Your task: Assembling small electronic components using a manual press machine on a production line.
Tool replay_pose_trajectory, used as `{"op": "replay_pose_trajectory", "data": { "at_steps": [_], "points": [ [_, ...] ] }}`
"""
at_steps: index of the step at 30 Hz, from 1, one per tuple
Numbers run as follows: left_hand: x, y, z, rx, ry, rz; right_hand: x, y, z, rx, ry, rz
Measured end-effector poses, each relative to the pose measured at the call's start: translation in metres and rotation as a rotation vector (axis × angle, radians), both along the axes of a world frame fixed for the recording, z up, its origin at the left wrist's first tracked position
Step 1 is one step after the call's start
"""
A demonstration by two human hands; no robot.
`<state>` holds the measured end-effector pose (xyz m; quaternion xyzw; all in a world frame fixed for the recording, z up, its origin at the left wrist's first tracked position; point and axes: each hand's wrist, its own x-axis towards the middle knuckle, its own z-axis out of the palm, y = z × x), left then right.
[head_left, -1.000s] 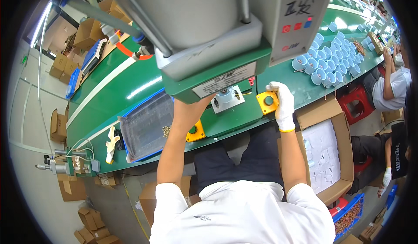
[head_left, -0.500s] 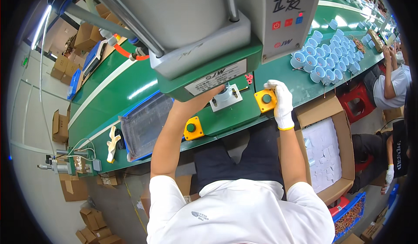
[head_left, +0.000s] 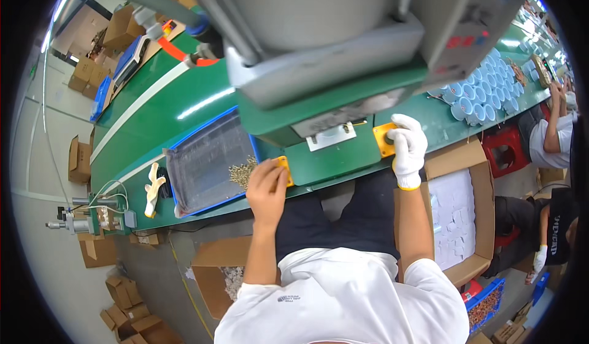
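My bare left hand (head_left: 266, 187) lies over the left yellow button box (head_left: 289, 175), its bent fingers over the button and nothing held in them. On the right yellow button box (head_left: 383, 136), my right hand (head_left: 408, 150) wears a white knit glove with a yellow cuff. Its thumb and fingers are apart, curved over the dark button. Between the boxes stands a grey and green press (head_left: 331, 68), with a silver fixture plate (head_left: 331, 137) under its head. The head hides whatever sits in the fixture. Left of my left hand, small brass-coloured pieces (head_left: 242, 173) lie heaped in a blue-rimmed tray (head_left: 208, 154).
A loose glove (head_left: 153, 190) lies left of the tray. Many light-blue cups (head_left: 485, 92) stand on the green bench at right. An open carton (head_left: 488, 221) with white pieces is beside my right arm. Another person (head_left: 552, 129) sits at far right.
My left hand has come out from under the press head, down and onto the left button box. The brass-coloured heap is now uncovered. My right hand stays at its box; the view has shifted.
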<state>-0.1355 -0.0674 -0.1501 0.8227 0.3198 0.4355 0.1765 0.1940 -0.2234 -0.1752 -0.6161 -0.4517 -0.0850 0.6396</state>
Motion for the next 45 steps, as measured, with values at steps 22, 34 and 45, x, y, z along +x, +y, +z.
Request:
{"op": "replay_pose_trajectory", "data": {
  "at_steps": [22,34,45],
  "points": [
    [-0.12,0.107,0.036,-0.263,0.667,0.046,0.012,-0.008,-0.039,-0.003,0.304,0.102],
    [-0.119,0.114,0.038,-0.336,0.689,-0.016,0.007,-0.003,-0.036,0.043,0.331,0.152],
    [-0.068,0.101,0.05,-0.143,0.517,-0.186,-0.015,0.005,0.005,-0.126,0.103,-0.154]
  ]
}}
